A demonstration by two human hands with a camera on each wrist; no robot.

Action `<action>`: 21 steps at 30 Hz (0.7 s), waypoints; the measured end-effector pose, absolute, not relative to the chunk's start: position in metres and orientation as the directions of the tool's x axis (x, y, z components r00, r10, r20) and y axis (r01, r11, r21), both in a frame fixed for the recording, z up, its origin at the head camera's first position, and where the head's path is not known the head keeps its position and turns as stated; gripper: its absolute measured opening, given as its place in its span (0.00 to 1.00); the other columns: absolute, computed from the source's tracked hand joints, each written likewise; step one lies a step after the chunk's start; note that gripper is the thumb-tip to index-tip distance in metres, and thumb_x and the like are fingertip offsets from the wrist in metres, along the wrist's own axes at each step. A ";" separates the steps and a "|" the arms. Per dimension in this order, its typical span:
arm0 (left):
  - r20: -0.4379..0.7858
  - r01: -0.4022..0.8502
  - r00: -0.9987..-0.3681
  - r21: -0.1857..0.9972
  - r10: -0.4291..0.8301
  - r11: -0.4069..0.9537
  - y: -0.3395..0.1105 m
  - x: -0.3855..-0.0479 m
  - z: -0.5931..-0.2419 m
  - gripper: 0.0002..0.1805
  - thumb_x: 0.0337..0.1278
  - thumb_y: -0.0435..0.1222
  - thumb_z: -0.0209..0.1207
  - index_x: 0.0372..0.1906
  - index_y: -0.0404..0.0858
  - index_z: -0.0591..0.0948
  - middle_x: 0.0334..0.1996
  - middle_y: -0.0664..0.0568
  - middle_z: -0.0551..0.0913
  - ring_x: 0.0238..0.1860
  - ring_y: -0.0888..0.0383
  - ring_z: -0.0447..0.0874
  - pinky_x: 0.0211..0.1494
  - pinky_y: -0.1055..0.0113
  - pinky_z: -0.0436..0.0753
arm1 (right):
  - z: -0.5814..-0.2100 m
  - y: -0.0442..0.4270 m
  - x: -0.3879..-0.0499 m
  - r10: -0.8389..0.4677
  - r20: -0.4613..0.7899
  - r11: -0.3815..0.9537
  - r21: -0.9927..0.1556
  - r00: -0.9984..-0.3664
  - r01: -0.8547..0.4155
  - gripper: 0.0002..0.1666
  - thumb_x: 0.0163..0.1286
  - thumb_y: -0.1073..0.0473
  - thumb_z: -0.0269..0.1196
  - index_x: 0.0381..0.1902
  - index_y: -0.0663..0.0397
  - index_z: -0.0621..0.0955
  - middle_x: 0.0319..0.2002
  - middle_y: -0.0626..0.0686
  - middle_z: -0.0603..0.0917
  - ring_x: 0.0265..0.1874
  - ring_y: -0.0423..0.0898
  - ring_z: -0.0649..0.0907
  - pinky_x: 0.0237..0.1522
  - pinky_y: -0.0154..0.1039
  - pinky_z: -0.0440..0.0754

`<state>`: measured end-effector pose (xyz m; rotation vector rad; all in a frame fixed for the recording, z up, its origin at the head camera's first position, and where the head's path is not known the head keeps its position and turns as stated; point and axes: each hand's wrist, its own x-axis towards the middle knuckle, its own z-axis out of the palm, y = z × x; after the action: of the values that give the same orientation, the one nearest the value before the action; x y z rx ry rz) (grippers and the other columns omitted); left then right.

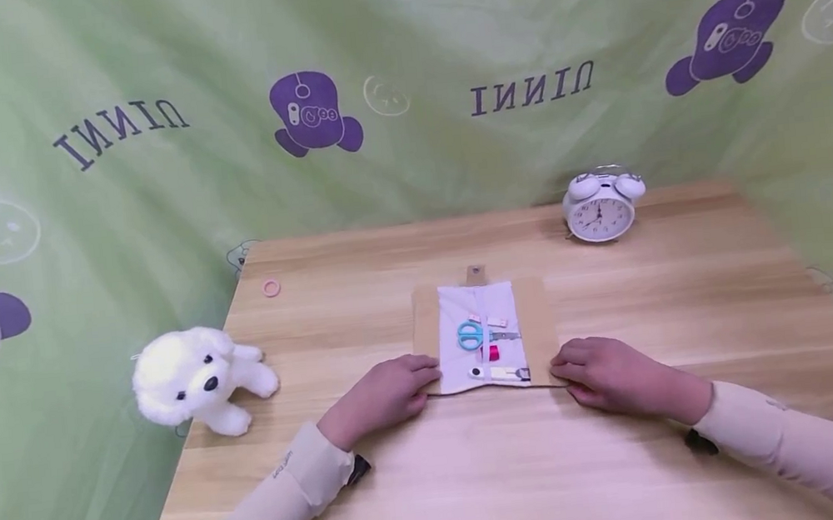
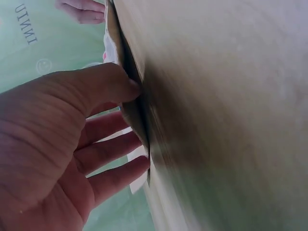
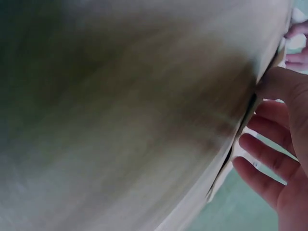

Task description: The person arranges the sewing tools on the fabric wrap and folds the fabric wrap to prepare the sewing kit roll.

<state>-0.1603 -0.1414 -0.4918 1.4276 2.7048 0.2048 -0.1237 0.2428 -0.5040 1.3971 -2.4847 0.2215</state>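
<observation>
A tan folding sewing kit (image 1: pixel 425 318) lies spread open on the wooden table, its pale lining facing up. Under an elastic band sit scissors (image 1: pixel 471 335) with teal handles, a red thread spool (image 1: pixel 491 354) and a white tool (image 1: pixel 506 373) with a dark tip. My left hand (image 1: pixel 387 392) pinches the kit's left edge near the front corner. At the opposite front corner, my right hand (image 1: pixel 612 375) pinches the right edge. Both wrist views show the left thumb (image 2: pixel 113 84) and the right thumb (image 3: pixel 279 84) at the cover's edge, fingers along its other side.
To the left sits a white plush dog (image 1: pixel 194 378). A pink ring (image 1: pixel 272 287) lies at the back left of the table (image 1: pixel 482 471), and a white alarm clock (image 1: pixel 600 213) stands at the back right. Green printed cloth (image 1: pixel 408 169) hangs behind and beside the table.
</observation>
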 end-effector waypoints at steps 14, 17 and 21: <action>0.091 0.807 -0.557 0.296 0.826 0.511 -0.154 -0.161 -0.497 0.14 0.69 0.37 0.58 0.56 0.42 0.85 0.53 0.54 0.88 0.61 0.58 0.84 0.77 0.44 0.65 | -0.499 0.249 -0.136 -0.758 0.336 0.546 -0.141 -0.559 -0.826 0.10 0.56 0.62 0.73 0.38 0.51 0.88 0.37 0.45 0.90 0.38 0.40 0.88 0.41 0.40 0.87; 0.133 0.805 -0.564 0.308 0.815 0.507 -0.156 -0.160 -0.499 0.13 0.69 0.37 0.58 0.53 0.42 0.85 0.50 0.55 0.90 0.56 0.59 0.87 0.76 0.44 0.67 | -0.496 0.250 -0.136 -0.728 0.272 0.586 -0.229 -0.629 -0.778 0.10 0.62 0.61 0.70 0.42 0.51 0.88 0.42 0.47 0.90 0.43 0.43 0.89 0.45 0.44 0.88; 0.196 0.773 -0.610 0.359 0.768 0.523 -0.157 -0.161 -0.501 0.11 0.69 0.34 0.58 0.50 0.40 0.86 0.45 0.53 0.91 0.50 0.58 0.90 0.74 0.47 0.71 | -0.492 0.249 -0.137 -0.663 0.246 0.615 -0.361 -0.707 -0.701 0.07 0.66 0.63 0.68 0.42 0.50 0.86 0.42 0.44 0.89 0.41 0.38 0.87 0.44 0.41 0.88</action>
<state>-0.1610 -0.1567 -0.5009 1.3933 2.7522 0.6591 -0.1371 0.2490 -0.4921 1.1614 -2.7428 0.6720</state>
